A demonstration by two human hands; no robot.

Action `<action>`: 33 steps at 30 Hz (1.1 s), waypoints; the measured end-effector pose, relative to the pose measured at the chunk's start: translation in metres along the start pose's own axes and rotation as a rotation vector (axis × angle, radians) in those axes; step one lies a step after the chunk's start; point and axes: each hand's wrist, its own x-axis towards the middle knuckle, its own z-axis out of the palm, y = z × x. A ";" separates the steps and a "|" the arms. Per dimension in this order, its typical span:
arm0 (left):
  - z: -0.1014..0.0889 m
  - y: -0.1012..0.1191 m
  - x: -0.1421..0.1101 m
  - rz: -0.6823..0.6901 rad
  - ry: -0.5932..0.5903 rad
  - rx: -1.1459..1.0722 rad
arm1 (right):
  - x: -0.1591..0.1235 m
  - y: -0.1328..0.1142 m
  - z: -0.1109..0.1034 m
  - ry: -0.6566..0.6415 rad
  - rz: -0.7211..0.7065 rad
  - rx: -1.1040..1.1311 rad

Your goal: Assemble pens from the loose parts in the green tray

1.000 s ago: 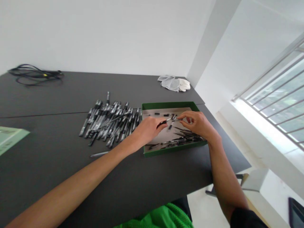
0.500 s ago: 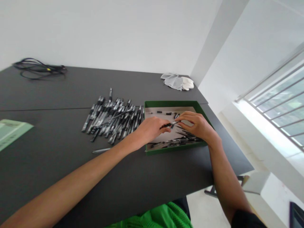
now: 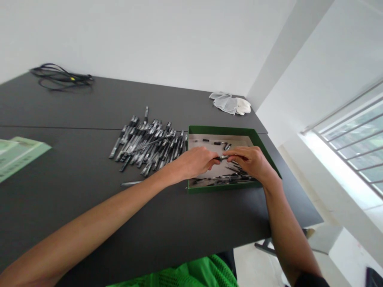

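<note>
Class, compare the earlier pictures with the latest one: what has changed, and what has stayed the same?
The left hand and right hand have drawn together over the green box; the separate pieces they held have met, and both now grip what looks like one pen. Nothing was visibly let go. The view swung slightly left. The pen pile, gloves and cable stayed put.

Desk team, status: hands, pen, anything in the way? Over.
Left hand and right hand pinching slim black-and-clear pen. Held over shallow green box. Clutter: loose black pen parts inside.
</note>
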 end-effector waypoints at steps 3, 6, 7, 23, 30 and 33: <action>0.000 0.000 0.000 0.004 -0.011 -0.004 | 0.000 -0.004 -0.001 -0.015 0.018 -0.002; 0.001 -0.002 0.000 0.019 -0.019 0.000 | 0.001 -0.006 -0.002 -0.015 0.025 -0.006; 0.001 -0.003 -0.001 0.024 -0.021 0.006 | 0.001 -0.006 -0.002 -0.015 0.023 -0.006; 0.006 0.011 0.000 -0.087 0.084 -0.366 | -0.001 -0.003 -0.003 0.197 0.081 -0.038; -0.016 0.013 0.000 -0.112 0.226 -0.467 | -0.003 -0.009 -0.005 0.497 0.198 -0.136; -0.034 0.017 -0.001 -0.097 0.305 -0.272 | -0.003 -0.012 -0.003 0.559 0.224 -0.127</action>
